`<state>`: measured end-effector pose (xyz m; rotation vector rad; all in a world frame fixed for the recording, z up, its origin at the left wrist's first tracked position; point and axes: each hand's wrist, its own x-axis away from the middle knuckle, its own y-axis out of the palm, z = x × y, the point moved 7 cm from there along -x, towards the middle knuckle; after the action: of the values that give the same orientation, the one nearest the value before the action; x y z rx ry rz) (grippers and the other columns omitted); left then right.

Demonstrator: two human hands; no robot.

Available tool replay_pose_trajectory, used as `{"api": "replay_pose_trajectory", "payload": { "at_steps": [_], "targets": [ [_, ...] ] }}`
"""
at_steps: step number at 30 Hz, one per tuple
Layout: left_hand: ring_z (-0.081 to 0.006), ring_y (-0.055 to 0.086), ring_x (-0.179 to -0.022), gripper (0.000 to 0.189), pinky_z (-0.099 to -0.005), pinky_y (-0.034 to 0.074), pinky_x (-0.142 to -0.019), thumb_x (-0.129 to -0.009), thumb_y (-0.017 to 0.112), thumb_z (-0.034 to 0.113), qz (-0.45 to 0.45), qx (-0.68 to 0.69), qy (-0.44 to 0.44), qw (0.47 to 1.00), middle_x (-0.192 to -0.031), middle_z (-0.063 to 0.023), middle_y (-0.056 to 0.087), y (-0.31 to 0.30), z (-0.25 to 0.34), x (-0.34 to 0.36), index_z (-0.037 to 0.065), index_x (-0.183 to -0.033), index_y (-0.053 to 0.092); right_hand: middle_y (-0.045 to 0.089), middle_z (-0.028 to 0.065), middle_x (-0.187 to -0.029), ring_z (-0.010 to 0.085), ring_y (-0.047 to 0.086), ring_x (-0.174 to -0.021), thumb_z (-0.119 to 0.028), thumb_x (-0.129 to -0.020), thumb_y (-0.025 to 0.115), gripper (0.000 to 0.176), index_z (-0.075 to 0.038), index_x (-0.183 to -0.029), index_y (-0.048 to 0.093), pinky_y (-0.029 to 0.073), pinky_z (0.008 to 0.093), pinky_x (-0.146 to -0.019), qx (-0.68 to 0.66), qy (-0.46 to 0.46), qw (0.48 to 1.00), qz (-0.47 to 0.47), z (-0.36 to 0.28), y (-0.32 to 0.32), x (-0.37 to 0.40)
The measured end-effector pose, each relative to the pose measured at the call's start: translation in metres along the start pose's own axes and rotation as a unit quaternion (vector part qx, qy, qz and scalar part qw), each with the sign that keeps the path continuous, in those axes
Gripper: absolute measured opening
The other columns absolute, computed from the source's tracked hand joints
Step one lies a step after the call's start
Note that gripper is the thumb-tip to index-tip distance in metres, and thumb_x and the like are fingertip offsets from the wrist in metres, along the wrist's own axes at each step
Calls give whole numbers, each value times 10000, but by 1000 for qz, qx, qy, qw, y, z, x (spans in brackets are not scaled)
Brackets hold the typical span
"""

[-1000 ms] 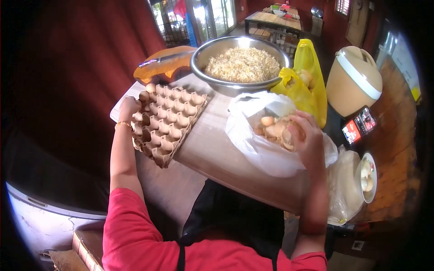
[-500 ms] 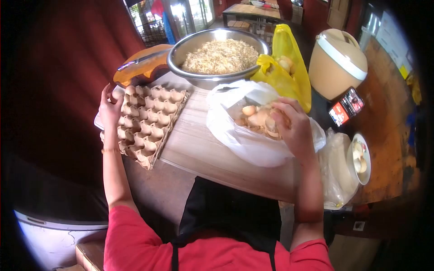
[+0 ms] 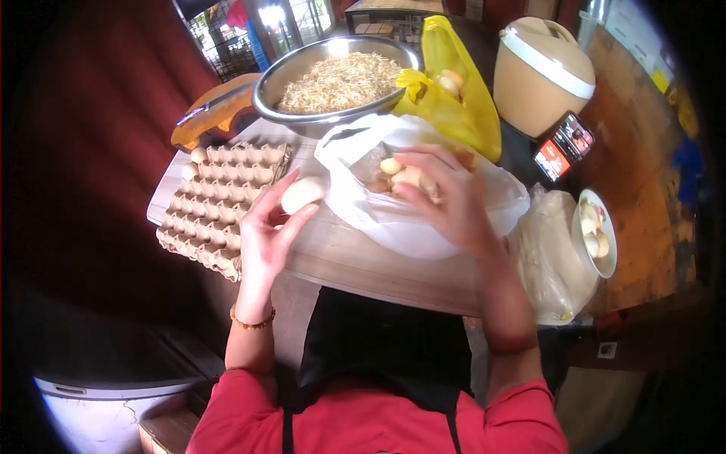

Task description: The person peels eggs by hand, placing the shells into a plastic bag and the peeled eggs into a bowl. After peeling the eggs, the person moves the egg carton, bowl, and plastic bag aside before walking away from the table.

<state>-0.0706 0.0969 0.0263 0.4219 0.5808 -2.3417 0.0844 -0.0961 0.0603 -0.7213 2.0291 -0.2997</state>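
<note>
My left hand (image 3: 266, 227) pinches a pale egg (image 3: 302, 195) between thumb and fingers, over the table just left of the white plastic bag (image 3: 378, 219). Inside the bag lie several light brown eggs or shells (image 3: 408, 175), partly covered by my right hand (image 3: 446, 193). That hand hovers over the bag's mouth, blurred by motion, its fingers apart and nothing visible between them. To the left stands a cardboard egg tray (image 3: 219, 204) with two eggs (image 3: 193, 163) at its far left corner; its other visible cups hold no eggs.
Behind the bag are a steel bowl (image 3: 261, 102) of bean sprouts (image 3: 344, 82) and a yellow bag (image 3: 473, 113) with eggs. To the right are a beige cooler (image 3: 541, 83), a phone (image 3: 565, 146), a clear bag (image 3: 556, 250) and a white bowl (image 3: 609, 257) with pale pieces.
My left hand has let go of an egg at the tray's far left corner and moved right, now holding another egg. My right hand has lifted from the bag's contents. The view has shifted slightly.
</note>
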Motion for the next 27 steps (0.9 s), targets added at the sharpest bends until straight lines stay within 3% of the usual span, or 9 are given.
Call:
{"api": "replay_pose_trajectory", "payload": {
  "at_steps": [1, 3, 5, 7, 9, 10, 13, 15, 27],
  "targets": [
    [-128, 647, -829, 472, -255, 526, -694, -817, 716, 81, -8, 1, 3, 1000, -1060, -92, 663, 9, 17, -7, 1, -1253, 556, 599, 141, -1154, 299, 578, -1077, -151, -805, 707, 399, -41, -1171, 594, 451, 359, -914, -39, -18, 999, -13, -6, 3, 0],
    [-118, 638, -856, 565, -243, 519, -687, -823, 698, 42, -138, 182, -88, 970, -1076, -77, 649, 49, 34, -18, -3, -1336, 465, 588, 141, -1188, 291, 568, -1106, -157, -799, 715, 476, -52, -1234, 552, 445, 358, -932, -88, -5, 996, -15, -8, 6, 2],
    [-111, 626, -845, 568, -227, 496, -663, -835, 693, 66, -208, 236, -75, 946, -1071, -91, 643, 82, 40, -28, 0, -1335, 432, 552, 146, -1279, 267, 548, -1162, -172, -792, 728, 620, -66, -1344, 467, 430, 345, -965, -153, 13, 987, -41, -1, 6, 4],
    [-104, 619, -826, 528, -218, 482, -646, -842, 693, 89, -241, 265, -76, 930, -1062, -90, 642, 107, 40, -38, -2, -1304, 454, 556, 150, -1279, 264, 557, -1153, -175, -791, 731, 619, -55, -1340, 470, 429, 341, -962, -170, 8, 985, -30, 9, 1, 4],
    [-93, 598, -750, 377, -212, 453, -609, -891, 656, 210, -245, 327, -109, 906, -997, -71, 638, 124, 34, -45, 4, -1175, 517, 583, 176, -1242, 248, 598, -1104, -190, -799, 730, 612, -18, -1328, 475, 440, 323, -934, -183, 2, 983, -9, 18, -3, 4],
    [-93, 598, -750, 377, -212, 453, -609, -891, 656, 210, -251, 326, -108, 905, -997, -71, 638, 130, 35, -47, 4, -1175, 517, 583, 176, -1242, 248, 598, -1104, -190, -799, 730, 612, -18, -1328, 475, 440, 323, -934, -180, 3, 984, -3, 20, -7, 5],
    [-81, 542, -652, 411, -200, 408, -561, -952, 516, 430, -285, 274, -202, 896, -795, -9, 570, 149, 26, -42, 30, -1039, 544, 593, 189, -1215, 266, 616, -1077, -216, -825, 703, 581, -6, -1319, 480, 451, 334, -914, -161, 59, 985, -20, 31, -6, 9],
    [-76, 521, -631, 413, -199, 393, -549, -947, 521, 438, -282, 285, -210, 892, -763, -2, 552, 152, 27, -42, 33, -1022, 547, 583, 197, -1219, 299, 615, -1068, -247, -851, 672, 569, -9, -1327, 471, 456, 348, -902, -112, -2, 993, 27, 30, -7, 9],
    [-63, 466, -598, 395, -196, 350, -533, -919, 574, 426, -265, 269, -193, 906, -734, 6, 540, 148, 25, -47, 36, -985, 567, 608, 222, -1129, 352, 620, -987, -272, -902, 594, 524, -46, -1355, 457, 474, 387, -849, -21, -49, 996, 76, 25, -4, 10]
  ]
}}
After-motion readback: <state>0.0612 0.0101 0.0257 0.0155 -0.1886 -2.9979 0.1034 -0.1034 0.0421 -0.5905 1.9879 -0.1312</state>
